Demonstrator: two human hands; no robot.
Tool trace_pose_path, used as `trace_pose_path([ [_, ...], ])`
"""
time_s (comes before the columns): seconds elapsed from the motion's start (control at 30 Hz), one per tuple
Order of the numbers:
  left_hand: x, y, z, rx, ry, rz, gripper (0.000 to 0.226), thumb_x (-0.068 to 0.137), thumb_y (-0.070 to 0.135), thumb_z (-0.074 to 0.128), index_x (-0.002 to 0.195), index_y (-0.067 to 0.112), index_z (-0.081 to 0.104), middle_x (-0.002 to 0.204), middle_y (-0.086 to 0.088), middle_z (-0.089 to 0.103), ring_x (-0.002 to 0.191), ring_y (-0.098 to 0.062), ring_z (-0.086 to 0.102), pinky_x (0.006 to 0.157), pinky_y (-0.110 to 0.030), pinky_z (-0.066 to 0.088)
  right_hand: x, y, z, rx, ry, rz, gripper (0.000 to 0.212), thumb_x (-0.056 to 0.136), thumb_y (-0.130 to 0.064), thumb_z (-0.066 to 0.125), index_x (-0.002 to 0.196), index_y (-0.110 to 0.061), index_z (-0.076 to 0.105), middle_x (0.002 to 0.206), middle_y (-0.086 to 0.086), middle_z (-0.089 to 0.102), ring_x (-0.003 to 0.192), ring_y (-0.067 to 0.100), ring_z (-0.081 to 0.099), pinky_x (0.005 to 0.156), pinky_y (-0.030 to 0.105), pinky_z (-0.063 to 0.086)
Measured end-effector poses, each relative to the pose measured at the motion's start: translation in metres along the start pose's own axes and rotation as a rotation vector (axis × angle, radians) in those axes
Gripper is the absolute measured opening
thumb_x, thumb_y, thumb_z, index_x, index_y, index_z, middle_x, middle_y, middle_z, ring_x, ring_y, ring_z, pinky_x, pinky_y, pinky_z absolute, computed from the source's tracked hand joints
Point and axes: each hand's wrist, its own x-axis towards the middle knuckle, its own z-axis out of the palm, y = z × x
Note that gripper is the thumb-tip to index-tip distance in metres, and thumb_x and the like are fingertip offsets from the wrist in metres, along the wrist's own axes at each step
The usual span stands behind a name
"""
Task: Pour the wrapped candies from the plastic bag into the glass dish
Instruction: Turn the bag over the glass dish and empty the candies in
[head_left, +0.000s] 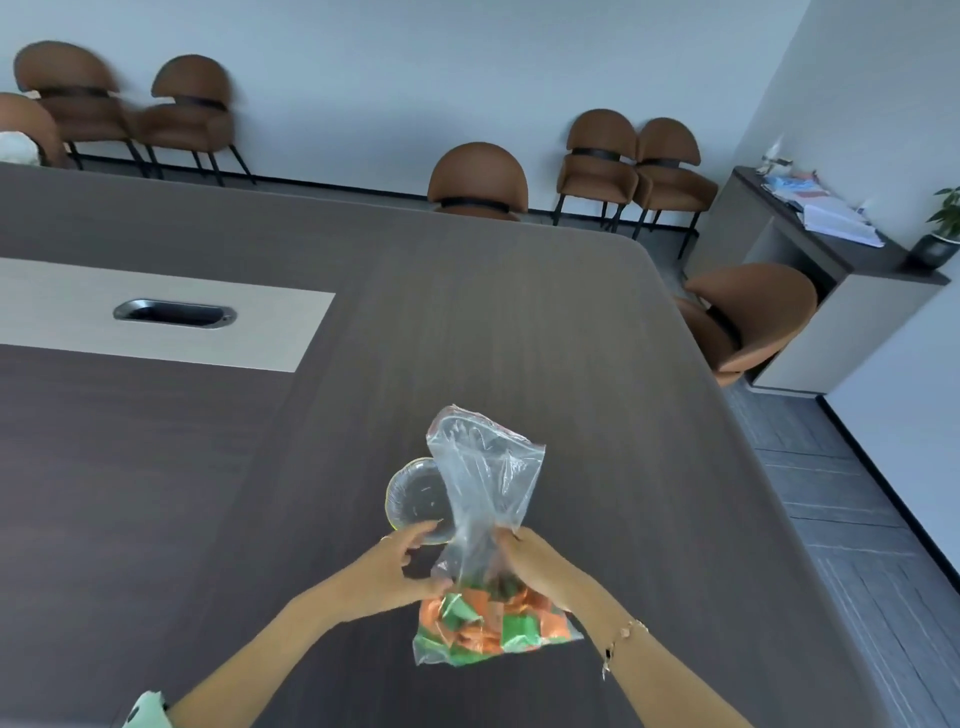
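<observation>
Closest in, the plastic bag (485, 561) sits upright just above the tabletop (519, 332), wrapped candies (488, 623) in orange and green bunched at its bottom. The left hand (400, 566) pinches the film at the waist; the right hand (535, 564) is closed on the other side. The long axis runs bottom-to-mouth, with the slack, open mouth pointing up and away. Just beyond sits the glass dish (415, 493), seemingly empty, partly hidden by the bag. My advice: lift the heavy end, aim the mouth over the dish, tip slowly.
</observation>
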Motion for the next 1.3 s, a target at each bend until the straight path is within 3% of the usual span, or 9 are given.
trace_pose_path([
  [0.1,-0.006,-0.017,-0.002,-0.25,-0.179,-0.157,0.079,0.082,0.064,0.06,0.148,0.041,0.023,0.14,0.004,0.055,0.117,-0.017,0.063,0.096,-0.036,0.055,0.011,-0.014,0.019,0.048,-0.056,0.107,0.043,0.099,-0.037,0.03,0.116,-0.011,0.06,0.101,0.009,0.069,0.078,0.018,0.062,0.079,0.031,0.051],
  [0.17,-0.01,-0.029,-0.003,-0.418,-0.278,-0.204,0.079,0.076,0.075,0.056,0.142,0.039,0.035,0.136,-0.001,0.061,0.116,-0.024,0.067,0.093,-0.046,0.059,0.015,-0.02,0.029,0.045,-0.117,0.189,0.037,0.098,-0.034,0.029,0.108,-0.015,0.059,0.092,0.002,0.065,0.08,0.018,0.057,0.075,0.03,0.048],
  [0.27,-0.012,-0.039,0.001,-0.394,-0.307,-0.229,0.08,0.072,0.065,0.073,0.138,0.038,0.034,0.142,0.001,0.054,0.123,-0.022,0.06,0.095,-0.045,0.059,0.018,-0.028,0.039,0.042,-0.183,0.313,0.027,0.093,-0.03,0.035,0.1,-0.017,0.056,0.088,0.0,0.06,0.083,0.018,0.055,0.083,0.033,0.051],
  [0.37,-0.008,-0.041,0.005,-0.338,-0.274,-0.237,0.068,0.077,0.05,0.076,0.134,0.039,0.042,0.129,0.006,0.066,0.116,-0.013,0.065,0.097,-0.038,0.058,0.022,-0.036,0.042,-0.007,-0.196,0.318,0.039,0.096,-0.036,0.036,0.123,-0.013,0.053,0.124,0.007,0.062,0.11,0.023,0.059,0.101,0.038,0.048],
  [0.43,-0.005,-0.041,0.005,-0.329,-0.272,-0.238,0.061,0.078,0.049,0.076,0.131,0.041,0.047,0.124,0.007,0.07,0.114,-0.011,0.067,0.099,-0.038,0.057,0.025,-0.039,0.042,-0.035,-0.192,0.33,0.044,0.096,-0.04,0.038,0.129,-0.014,0.049,0.131,0.008,0.059,0.117,0.025,0.057,0.103,0.038,0.047],
  [0.7,0.008,-0.04,-0.002,-0.372,-0.24,-0.258,0.047,0.08,0.044,0.075,0.124,0.036,0.059,0.117,0.004,0.075,0.11,-0.016,0.071,0.104,-0.043,0.054,0.045,-0.026,0.036,0.177,-0.325,0.389,0.064,0.067,-0.055,0.069,0.118,-0.017,0.062,0.117,0.004,0.071,0.108,0.022,0.067,0.103,0.039,0.05],
  [0.9,0.015,-0.046,-0.003,-0.447,-0.231,-0.254,0.052,0.077,0.043,0.079,0.124,0.031,0.061,0.117,0.0,0.075,0.11,-0.019,0.071,0.105,-0.047,0.052,0.042,-0.021,0.026,0.274,-0.379,0.373,0.078,0.06,-0.06,0.076,0.122,-0.015,0.061,0.115,0.008,0.072,0.104,0.022,0.07,0.101,0.038,0.052],
  [1.13,0.017,-0.046,-0.002,-0.451,-0.199,-0.241,0.041,0.083,0.039,0.073,0.122,0.03,0.063,0.114,0.001,0.076,0.107,-0.017,0.072,0.103,-0.044,0.055,0.036,-0.028,0.023,0.27,-0.4,0.309,0.074,0.064,-0.061,0.072,0.122,-0.015,0.063,0.117,0.008,0.072,0.107,0.022,0.069,0.1,0.036,0.052],
  [1.3,0.023,-0.05,-0.008,-0.499,-0.14,-0.221,0.052,0.077,0.043,0.079,0.123,0.028,0.062,0.115,0.0,0.076,0.106,-0.018,0.073,0.101,-0.046,0.055,0.033,-0.025,0.017,0.45,-0.481,0.228,0.061,0.08,-0.05,0.065,0.128,-0.013,0.059,0.128,0.012,0.065,0.112,0.025,0.065,0.097,0.035,0.052],
])
